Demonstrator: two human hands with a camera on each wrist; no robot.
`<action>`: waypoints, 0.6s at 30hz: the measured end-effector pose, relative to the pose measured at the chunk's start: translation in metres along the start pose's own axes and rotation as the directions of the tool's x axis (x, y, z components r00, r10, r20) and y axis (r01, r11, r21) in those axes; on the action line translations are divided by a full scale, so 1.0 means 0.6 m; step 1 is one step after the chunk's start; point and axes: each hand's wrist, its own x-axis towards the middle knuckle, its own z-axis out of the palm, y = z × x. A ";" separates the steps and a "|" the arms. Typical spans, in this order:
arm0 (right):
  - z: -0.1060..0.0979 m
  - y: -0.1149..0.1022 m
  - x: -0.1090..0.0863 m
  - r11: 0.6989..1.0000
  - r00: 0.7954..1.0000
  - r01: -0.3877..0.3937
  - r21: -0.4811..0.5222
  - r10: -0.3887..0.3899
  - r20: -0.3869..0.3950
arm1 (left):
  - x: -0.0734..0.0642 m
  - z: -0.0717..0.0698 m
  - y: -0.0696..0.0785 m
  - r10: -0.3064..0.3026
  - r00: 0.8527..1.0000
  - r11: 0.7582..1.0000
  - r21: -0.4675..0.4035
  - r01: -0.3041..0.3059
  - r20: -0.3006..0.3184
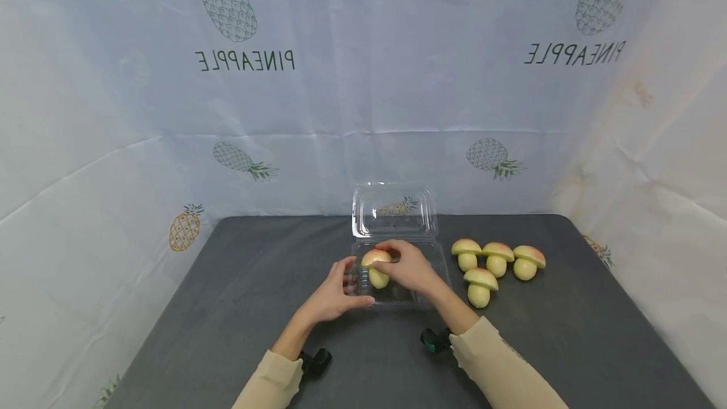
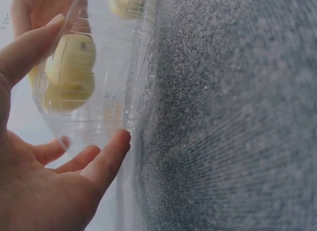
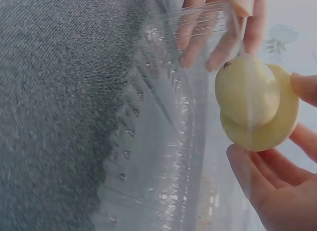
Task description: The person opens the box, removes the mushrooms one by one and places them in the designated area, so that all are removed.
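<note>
My right hand (image 1: pixel 406 266) holds a toy mushroom (image 1: pixel 378 278) by its cap, thumb on one side and fingers on the other. The mushroom has a pale yellow stem and a reddish-topped cap, and is over the left part of a clear plastic clamshell box (image 1: pixel 434 257). In the right wrist view its stem (image 3: pixel 247 89) faces the camera. My left hand (image 1: pixel 335 294) spans the box's near left corner. Its thumb is at the rim, and its fingertips (image 2: pixel 119 137) are against the side wall. The box's lid (image 1: pixel 397 223) stands open at the back.
Several similar mushrooms (image 1: pixel 479 295) stand grouped on the dark grey table (image 1: pixel 545 346), right of the box. A pineapple-print cloth (image 1: pixel 363 93) hangs behind the table and along both sides. Black wrist devices (image 1: pixel 434 339) hang beneath both forearms.
</note>
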 end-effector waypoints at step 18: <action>-0.045 -0.003 -0.045 0.997 0.997 0.079 0.014 -0.079 -0.003 | 0.000 0.001 0.010 -0.029 0.999 0.999 0.020 0.029 0.015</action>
